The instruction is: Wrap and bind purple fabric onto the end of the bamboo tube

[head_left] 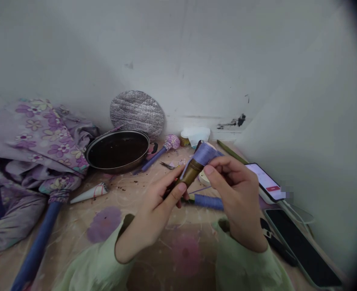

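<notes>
My left hand [157,210] and my right hand [234,194] both grip a bronze-brown tube [190,173] in front of me. Its upper end is wound with lavender thread [204,153]. My left fingers wrap its lower part, while my right fingertips pinch the wound end. Just below the hands lies a blue thread-wrapped rod [208,201], partly hidden by my right hand. Small scissors [168,165] rest beyond my left hand. Pale green sleeves cover both wrists.
A dark metal pan [117,150] and a purple floral cloth [36,137] sit left, beside a white paper cone [89,193]. Two phones [266,182] [299,246] lie right, against a white wall [178,52]. A floral sheet [102,224] covers the table.
</notes>
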Demonstrator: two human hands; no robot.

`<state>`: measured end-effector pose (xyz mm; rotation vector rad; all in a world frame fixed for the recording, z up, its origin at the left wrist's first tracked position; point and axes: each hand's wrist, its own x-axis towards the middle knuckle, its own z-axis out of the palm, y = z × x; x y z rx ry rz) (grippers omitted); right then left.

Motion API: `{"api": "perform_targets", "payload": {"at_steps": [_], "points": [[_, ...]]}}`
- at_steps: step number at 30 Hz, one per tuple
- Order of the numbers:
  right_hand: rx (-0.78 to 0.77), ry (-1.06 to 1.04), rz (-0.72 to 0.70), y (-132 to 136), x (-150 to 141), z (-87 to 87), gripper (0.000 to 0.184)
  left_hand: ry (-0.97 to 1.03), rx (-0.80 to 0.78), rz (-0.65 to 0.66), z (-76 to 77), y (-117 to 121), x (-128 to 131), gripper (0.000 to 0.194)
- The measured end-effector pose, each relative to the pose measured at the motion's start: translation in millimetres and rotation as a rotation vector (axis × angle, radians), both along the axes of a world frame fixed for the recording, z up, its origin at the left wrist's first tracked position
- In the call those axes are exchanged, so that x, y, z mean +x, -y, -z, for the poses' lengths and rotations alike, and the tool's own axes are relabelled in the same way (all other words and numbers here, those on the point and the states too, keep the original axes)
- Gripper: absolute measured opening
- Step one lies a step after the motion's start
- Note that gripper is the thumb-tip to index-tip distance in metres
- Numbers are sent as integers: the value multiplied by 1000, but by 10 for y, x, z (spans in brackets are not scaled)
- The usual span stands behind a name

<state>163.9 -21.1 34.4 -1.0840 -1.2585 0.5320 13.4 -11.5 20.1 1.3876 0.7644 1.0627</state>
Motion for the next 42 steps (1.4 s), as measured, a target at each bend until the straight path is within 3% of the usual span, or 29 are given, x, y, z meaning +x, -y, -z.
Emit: {"api": "perform_targets", "payload": {"at_steps": [8, 13, 20, 28, 37, 42], "points": [[19, 45, -44, 58, 1, -14, 11, -105, 286, -189, 96, -32, 27, 45], [30, 30, -66, 89, -5, -20, 12, -77, 328, -202, 133, -57, 41, 37], [110, -6, -149, 114, 15, 4, 5, 29, 234, -168, 129, -11, 23, 39], [86, 109, -60, 71, -4, 19, 5, 34, 177, -42, 125, 13, 24, 33], [68, 142, -50, 53, 4, 36, 6, 102, 22, 51, 173, -8, -14, 27], [96, 145, -60, 63, -13, 20, 8, 60, 63, -40, 117, -18, 5, 36]]}}
